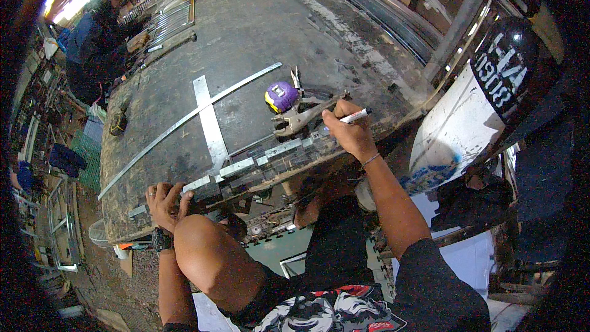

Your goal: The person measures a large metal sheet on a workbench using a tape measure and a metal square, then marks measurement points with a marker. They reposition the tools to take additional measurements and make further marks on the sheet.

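Observation:
My right hand point(351, 130) is closed around a white marker point(356, 115) with a dark end, above the table's near edge. Below and left of it, a row of silver metal strips point(236, 168) runs along that edge. My left hand point(163, 206) rests on the row's left end, fingers bent and spread, thumb against the metal. Just left of my right hand lie worn locking pliers point(299, 123). Behind the pliers is a purple and yellow tape measure point(283, 96). A long thin metal ruler point(175, 126) crosses a wide flat metal bar point(208, 118) farther left.
The dark worktable point(246, 31) stretches away from me. A small yellow and black object point(118, 122) lies near its left edge. At the far left, another person point(92, 43) bends over metal parts. A white and black cylinder point(461, 117) stands close on the right.

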`<action>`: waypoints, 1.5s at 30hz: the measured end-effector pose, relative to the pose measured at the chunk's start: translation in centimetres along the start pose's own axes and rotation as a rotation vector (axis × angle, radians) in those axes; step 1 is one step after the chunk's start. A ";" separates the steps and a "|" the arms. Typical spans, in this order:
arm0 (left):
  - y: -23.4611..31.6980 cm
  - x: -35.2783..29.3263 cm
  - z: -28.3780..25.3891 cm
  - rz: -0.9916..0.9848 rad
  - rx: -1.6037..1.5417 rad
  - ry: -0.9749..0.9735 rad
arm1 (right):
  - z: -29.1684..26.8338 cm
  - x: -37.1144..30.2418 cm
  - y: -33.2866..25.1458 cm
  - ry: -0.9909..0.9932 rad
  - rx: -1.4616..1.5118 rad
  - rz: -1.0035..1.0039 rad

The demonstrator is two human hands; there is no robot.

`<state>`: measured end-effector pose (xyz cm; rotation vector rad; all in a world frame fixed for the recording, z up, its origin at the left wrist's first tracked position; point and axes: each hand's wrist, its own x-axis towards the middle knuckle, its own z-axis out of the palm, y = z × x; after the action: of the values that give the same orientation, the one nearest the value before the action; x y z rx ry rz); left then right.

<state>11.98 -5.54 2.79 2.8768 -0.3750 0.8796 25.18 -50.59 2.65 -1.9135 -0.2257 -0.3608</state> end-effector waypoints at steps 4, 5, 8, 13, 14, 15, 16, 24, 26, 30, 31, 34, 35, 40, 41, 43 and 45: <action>0.1 0.1 -0.2 -0.002 0.000 -0.008 | 0.1 0.1 0.3 0.001 0.018 -0.016; 0.1 0.1 -0.2 0.000 0.003 -0.005 | 0.1 0.1 0.4 0.001 0.017 -0.019; 0.2 0.1 -0.2 -0.003 -0.011 -0.010 | 0.0 0.1 0.4 -0.003 0.013 -0.017; 0.2 0.2 -0.2 -0.001 -0.006 -0.001 | 0.0 -0.1 0.0 -0.005 0.027 0.011; 0.2 0.2 -0.2 -0.002 -0.006 0.004 | 0.0 0.0 -0.1 -0.006 0.004 0.014; 0.2 0.1 -0.2 -0.002 -0.006 0.010 | 0.0 0.0 -0.1 -0.008 0.002 0.017; 0.2 0.1 -0.1 0.000 -0.005 0.010 | 0.0 0.0 -0.2 -0.010 0.001 0.020; -0.1 0.1 0.1 0.014 -0.005 0.020 | 0.0 -0.1 0.0 -0.008 -0.009 -0.001; -0.1 0.1 0.1 0.016 -0.003 0.023 | 0.0 -0.1 0.1 -0.007 -0.035 -0.018; 0.1 0.0 0.1 0.001 0.001 0.021 | 0.1 0.0 0.2 -0.015 -0.117 -0.017; 0.1 0.0 0.1 0.001 0.007 0.023 | 0.1 0.1 0.2 -0.025 -0.119 0.024; 0.0 -0.1 0.1 0.002 0.018 0.028 | 0.0 0.1 0.4 0.008 -0.031 0.008; 0.0 -0.1 0.2 0.001 0.019 0.029 | -0.1 0.0 0.4 0.005 -0.027 0.007; -0.2 -0.2 0.4 -0.012 -0.008 0.017 | 0.0 0.0 -0.5 0.012 -0.102 -0.015; -0.3 -0.2 0.4 -0.016 -0.013 0.014 | -0.1 0.1 -0.7 0.004 -0.093 -0.061; -0.4 -0.2 0.3 -0.014 -0.011 0.008 | -0.3 0.2 -0.7 -0.026 -0.109 0.014; -0.4 -0.3 0.2 -0.005 0.002 0.006 | -0.9 0.1 0.2 -0.023 0.101 0.170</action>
<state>11.93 -5.10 2.43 2.8752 -0.3667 0.8875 25.19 -51.50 2.78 -1.8225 -0.0930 -0.2098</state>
